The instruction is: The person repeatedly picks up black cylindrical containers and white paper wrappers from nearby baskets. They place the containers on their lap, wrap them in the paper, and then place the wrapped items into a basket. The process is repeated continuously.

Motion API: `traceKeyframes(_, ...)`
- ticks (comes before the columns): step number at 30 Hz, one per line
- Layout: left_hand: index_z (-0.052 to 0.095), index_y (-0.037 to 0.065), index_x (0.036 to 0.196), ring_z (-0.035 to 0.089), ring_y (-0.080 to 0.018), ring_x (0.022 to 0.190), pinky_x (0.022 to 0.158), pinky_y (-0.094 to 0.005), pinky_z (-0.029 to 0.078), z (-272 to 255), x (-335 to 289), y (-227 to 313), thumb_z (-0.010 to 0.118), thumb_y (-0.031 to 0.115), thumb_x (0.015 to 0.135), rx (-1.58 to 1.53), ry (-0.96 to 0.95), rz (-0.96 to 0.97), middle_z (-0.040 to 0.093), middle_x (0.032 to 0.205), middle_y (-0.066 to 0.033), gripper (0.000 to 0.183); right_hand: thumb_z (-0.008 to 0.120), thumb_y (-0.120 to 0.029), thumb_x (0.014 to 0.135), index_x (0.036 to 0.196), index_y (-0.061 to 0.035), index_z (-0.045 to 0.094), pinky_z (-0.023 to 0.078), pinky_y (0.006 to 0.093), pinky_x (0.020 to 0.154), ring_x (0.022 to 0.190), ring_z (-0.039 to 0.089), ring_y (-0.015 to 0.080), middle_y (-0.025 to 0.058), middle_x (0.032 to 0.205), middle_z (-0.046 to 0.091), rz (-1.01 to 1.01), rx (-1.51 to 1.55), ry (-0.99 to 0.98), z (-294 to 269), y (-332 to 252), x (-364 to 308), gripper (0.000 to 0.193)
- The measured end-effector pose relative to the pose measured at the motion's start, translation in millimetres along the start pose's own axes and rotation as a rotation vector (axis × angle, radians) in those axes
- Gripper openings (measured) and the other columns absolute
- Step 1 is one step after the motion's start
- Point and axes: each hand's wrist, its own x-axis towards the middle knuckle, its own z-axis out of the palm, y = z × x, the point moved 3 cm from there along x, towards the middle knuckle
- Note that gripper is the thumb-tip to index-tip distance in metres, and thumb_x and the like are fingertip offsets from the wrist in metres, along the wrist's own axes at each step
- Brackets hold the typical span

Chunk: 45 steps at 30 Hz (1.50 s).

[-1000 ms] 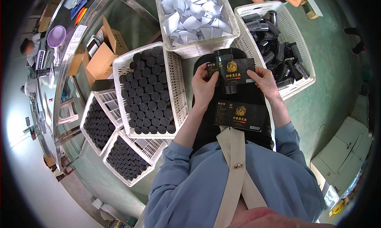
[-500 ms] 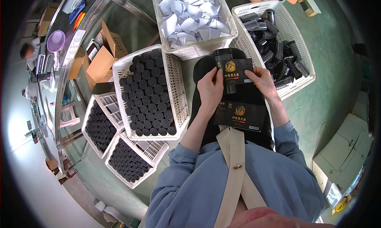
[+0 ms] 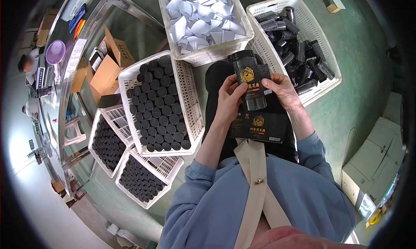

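At the far left, an opened cardboard box [image 3: 105, 78] sits near two further white crates [image 3: 169, 167] and a larger white crate [image 3: 197, 104], all three packed with upright black-topped cylinders [image 3: 158, 102]; whether these carry labels cannot be seen from above. Right of them, a white bin [image 3: 207, 56] is heaped with curled white paper pieces [image 3: 201, 23], perhaps spent backing.

Over the lap, the left hand [image 3: 229, 100] grasps the left side of a dark jar [image 3: 255, 103], its fingers bent around it and the thumb at the front. The black-and-gold label [image 3: 247, 74] lies across the jar's front, while its right end appears to stand out past the side. The right hand [image 3: 283, 92] pinches that end between its fingers, so this wrap looks partly done, with the right portion yet to be laid down. Below the jar, further flat labels [image 3: 255, 126] rest on the lap, seemingly unused.

Farthest right, a white basket [image 3: 272, 5] holds loosely tumbled dark jars [image 3: 300, 49], apparently unlabelled, suggesting much work remains.
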Motion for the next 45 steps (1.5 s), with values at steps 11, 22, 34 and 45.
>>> traceKeyframes(11,0.038,0.0,0.147,0.064,-0.0387,0.112,0.087,-0.0462,0.059,14.8,-50.9,-12.4,0.049,0.06,0.092,-0.613,-0.437,-0.32,0.054,0.134,-0.0282,0.082,0.078,-0.052,0.076,0.149,0.0007,0.033,0.052,0.0352,0.096,0.117,0.059,0.0264,0.0194,0.131,0.057,-0.012,0.4,-0.532,81.4,-71.9,-10.5,0.101)
traceKeyframes(22,0.046,0.0,0.132,0.062,-0.0168,0.104,0.091,-0.0311,0.05,-14.7,-30.8,65.4,0.084,0.012,0.072,0.474,0.099,0.498,0.064,0.11,-0.0096,0.072,0.084,-0.012,0.073,0.139,-0.0019,0.047,0.049,0.0384,0.096,0.11,0.062,0.0271,0.016,0.122,0.061,-0.55,-0.782,-0.195,159.0,-99.8,-10.3,0.076)
traceKeyframes(34,0.047,0.001,0.12,0.061,-0.0209,0.09,0.083,-0.0348,0.051,-321.6,26.2,249.5,0.078,0.018,0.073,0.487,0.952,0.733,0.063,0.104,-0.0118,0.058,0.061,-0.008,0.097,0.146,-0.0039,0.04,0.049,0.0271,0.083,0.093,0.061,0.0121,0.0096,0.113,0.061,-0.378,-0.831,0.302,-18.5,-42.1,60.3,0.054)
traceKeyframes(45,0.042,0.008,0.132,0.055,-0.0401,0.116,0.099,-0.0479,0.046,-438.7,83.9,267.6,0.086,0.023,0.067,1.392,1.268,0.601,0.056,0.123,-0.0216,0.079,0.064,-0.026,0.095,0.144,0.0007,0.04,0.051,0.0367,0.091,0.106,0.063,0.0241,0.0164,0.141,0.05,0.038,-1.246,0.549,-281.3,77.4,57.2,0.061)
